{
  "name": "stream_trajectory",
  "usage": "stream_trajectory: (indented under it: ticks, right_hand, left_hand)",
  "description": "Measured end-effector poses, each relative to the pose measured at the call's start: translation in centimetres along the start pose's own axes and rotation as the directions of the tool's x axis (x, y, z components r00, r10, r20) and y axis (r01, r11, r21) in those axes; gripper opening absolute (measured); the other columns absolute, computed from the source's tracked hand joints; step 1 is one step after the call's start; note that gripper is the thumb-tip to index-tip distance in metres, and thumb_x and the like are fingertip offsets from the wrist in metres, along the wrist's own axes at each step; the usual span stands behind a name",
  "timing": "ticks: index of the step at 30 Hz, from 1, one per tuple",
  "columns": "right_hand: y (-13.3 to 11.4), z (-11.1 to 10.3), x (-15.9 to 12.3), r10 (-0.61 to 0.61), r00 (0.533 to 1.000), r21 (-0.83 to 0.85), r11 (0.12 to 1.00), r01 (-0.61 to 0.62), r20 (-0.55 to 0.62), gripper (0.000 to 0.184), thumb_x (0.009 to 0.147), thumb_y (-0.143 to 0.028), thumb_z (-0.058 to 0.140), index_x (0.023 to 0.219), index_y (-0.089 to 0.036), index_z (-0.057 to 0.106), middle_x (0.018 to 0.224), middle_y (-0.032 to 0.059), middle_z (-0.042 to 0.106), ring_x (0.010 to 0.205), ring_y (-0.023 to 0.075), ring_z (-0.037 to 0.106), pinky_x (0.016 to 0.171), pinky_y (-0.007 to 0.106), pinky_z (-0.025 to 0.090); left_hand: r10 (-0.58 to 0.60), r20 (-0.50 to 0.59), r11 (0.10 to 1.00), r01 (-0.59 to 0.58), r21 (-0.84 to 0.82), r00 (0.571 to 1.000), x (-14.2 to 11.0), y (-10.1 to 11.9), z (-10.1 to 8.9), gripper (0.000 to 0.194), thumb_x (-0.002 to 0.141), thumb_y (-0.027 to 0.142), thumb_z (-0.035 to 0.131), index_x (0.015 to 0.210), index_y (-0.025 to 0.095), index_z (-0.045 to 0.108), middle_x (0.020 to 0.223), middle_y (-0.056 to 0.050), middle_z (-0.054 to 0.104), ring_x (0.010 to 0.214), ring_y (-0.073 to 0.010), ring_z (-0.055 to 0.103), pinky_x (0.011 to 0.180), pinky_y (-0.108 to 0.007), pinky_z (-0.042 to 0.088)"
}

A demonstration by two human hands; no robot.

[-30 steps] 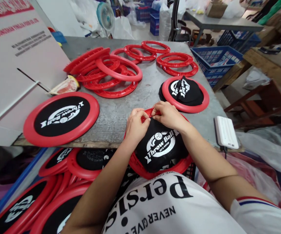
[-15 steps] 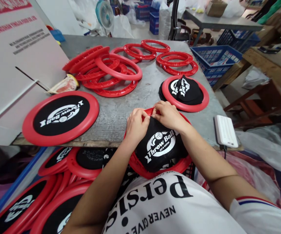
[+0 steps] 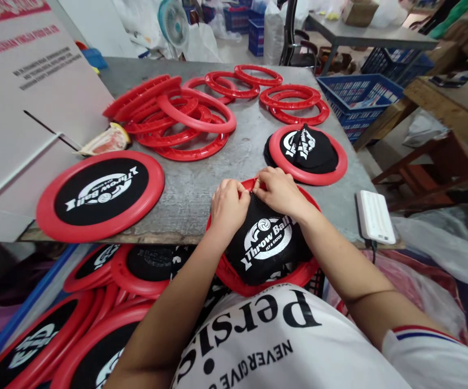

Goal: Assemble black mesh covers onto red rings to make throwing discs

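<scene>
A black mesh fabric disc [image 3: 272,243] with a white "Throw Ball" print lies loosely over a red plastic ring [image 3: 238,278], which leans between the table edge and my shirt. My left hand [image 3: 231,204] pinches the fabric's edge at the ring's far rim. Right beside it my right hand [image 3: 279,189] is closed on the same edge, fingertips almost touching the left ones. Part of the ring is hidden under my hands and forearms. Just beyond, a red ring with folded black fabric [image 3: 309,151] on it lies on the table.
Several loose red rings [image 3: 195,146] are heaped at the back left. An assembled disc [image 3: 102,194] rests at the left edge. Below the table are more discs [image 3: 27,340]. A white power bank [image 3: 375,216] with a cable sits at the right edge, and blue crates [image 3: 355,94] stand beyond.
Both hands stay at the far rim, with only slight finger movement at the fabric's edge. The whole view has shifted very slightly.
</scene>
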State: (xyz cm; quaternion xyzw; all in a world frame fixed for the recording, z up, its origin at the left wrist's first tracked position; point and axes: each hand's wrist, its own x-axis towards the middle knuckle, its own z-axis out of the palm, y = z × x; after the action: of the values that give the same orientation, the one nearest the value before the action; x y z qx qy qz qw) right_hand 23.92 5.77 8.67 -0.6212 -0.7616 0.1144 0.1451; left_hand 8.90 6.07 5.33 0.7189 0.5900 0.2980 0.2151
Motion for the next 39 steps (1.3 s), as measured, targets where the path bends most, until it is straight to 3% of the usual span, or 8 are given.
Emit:
stream_trajectory:
  ticks: [6, 11, 14, 17, 19, 23, 31, 39]
  right_hand:
    - [0.5, -0.1, -0.1, 0.04, 0.999, -0.008, 0.999, -0.04, 0.023, 0.017, 0.094, -0.025, 0.05, 0.083, -0.02, 0.062, 0.111, 0.0102, 0.067, 0.106, 0.0286, 0.057, 0.078, 0.038, 0.039]
    - [2.5, -0.3, -0.3, 0.063, 0.998, 0.074, 0.995, -0.064, 0.012, 0.012, 0.089, -0.018, 0.054, 0.093, -0.02, 0.064, 0.112, 0.0085, 0.068, 0.107, 0.0279, 0.059, 0.088, 0.041, 0.042]
    - [2.7, -0.4, -0.2, -0.031, 0.999, 0.092, 0.995, 0.029, 0.029, 0.024, 0.086, -0.014, 0.055, 0.106, -0.02, 0.065, 0.124, 0.0096, 0.066, 0.117, 0.0295, 0.057, 0.096, 0.045, 0.042]
    - [1.9, -0.7, 0.2, -0.171, 0.981, 0.07, 0.984, 0.165, 0.092, 0.021, 0.084, -0.015, 0.06, 0.104, -0.02, 0.067, 0.134, 0.0108, 0.063, 0.126, 0.0314, 0.053, 0.101, 0.047, 0.039]
    - [1.4, -0.9, 0.5, -0.204, 0.97, 0.051, 0.979, 0.199, 0.134, 0.014, 0.082, -0.017, 0.065, 0.095, -0.019, 0.067, 0.125, 0.0106, 0.066, 0.12, 0.0304, 0.056, 0.099, 0.044, 0.041]
    - [1.0, -1.2, 0.8, -0.183, 0.974, 0.049, 0.983, 0.178, 0.131, 0.006, 0.082, -0.015, 0.067, 0.085, -0.019, 0.065, 0.104, 0.0066, 0.069, 0.103, 0.0255, 0.06, 0.089, 0.037, 0.043]
    - [1.4, -1.6, 0.3, -0.152, 0.984, 0.108, 0.984, 0.141, 0.096, 0.006, 0.086, -0.017, 0.065, 0.08, -0.019, 0.064, 0.106, 0.0072, 0.069, 0.106, 0.0249, 0.061, 0.091, 0.036, 0.043]
    - [1.5, -2.0, -0.1, -0.139, 0.987, 0.139, 0.982, 0.126, 0.085, 0.01, 0.087, -0.015, 0.059, 0.079, -0.019, 0.064, 0.101, 0.0062, 0.069, 0.097, 0.0221, 0.062, 0.086, 0.033, 0.043]
  left_hand:
    - [0.031, 0.066, 0.998, -0.026, -0.066, 0.997, 0.1, -0.6, -0.4, 0.011, 0.09, 0.016, 0.052, 0.082, 0.023, 0.05, 0.102, -0.007, 0.065, 0.105, -0.0241, 0.063, 0.1, -0.041, 0.048]
    - [0.085, 0.053, 0.993, -0.081, -0.084, 0.995, -2.3, -2.0, -0.7, 0.024, 0.08, 0.008, 0.058, 0.093, 0.025, 0.046, 0.135, -0.011, 0.061, 0.127, -0.0273, 0.057, 0.11, -0.047, 0.043]
    - [0.064, 0.045, 0.99, -0.058, -0.13, 0.997, -3.1, -2.2, -0.4, 0.029, 0.076, 0.002, 0.056, 0.09, 0.025, 0.044, 0.143, -0.01, 0.058, 0.134, -0.0268, 0.054, 0.115, -0.046, 0.04]
    - [0.081, 0.026, 0.98, -0.075, -0.182, 0.996, -3.0, -2.0, -0.2, 0.03, 0.075, 0.001, 0.056, 0.09, 0.025, 0.046, 0.137, -0.009, 0.061, 0.129, -0.0248, 0.056, 0.114, -0.044, 0.042]
    - [0.111, 0.005, 0.977, -0.108, -0.184, 0.994, -2.8, -1.9, -0.2, 0.027, 0.075, 0.003, 0.058, 0.089, 0.024, 0.049, 0.131, -0.009, 0.062, 0.127, -0.0247, 0.057, 0.113, -0.044, 0.042]
    - [0.132, -0.015, 0.975, -0.133, -0.176, 0.991, -2.5, -1.6, -0.1, 0.018, 0.079, 0.009, 0.064, 0.089, 0.023, 0.058, 0.123, -0.009, 0.061, 0.124, -0.0257, 0.058, 0.111, -0.043, 0.044]
    - [0.081, -0.042, 0.981, -0.087, -0.176, 0.996, -2.1, -0.6, 0.4, 0.012, 0.083, 0.013, 0.067, 0.083, 0.023, 0.059, 0.11, -0.005, 0.063, 0.115, -0.0249, 0.061, 0.105, -0.044, 0.046]
    - [0.053, 0.003, 0.992, -0.052, -0.118, 0.999, -2.1, 0.1, 0.3, 0.012, 0.09, 0.016, 0.059, 0.082, 0.023, 0.054, 0.113, -0.006, 0.062, 0.116, -0.0255, 0.059, 0.105, -0.045, 0.044]
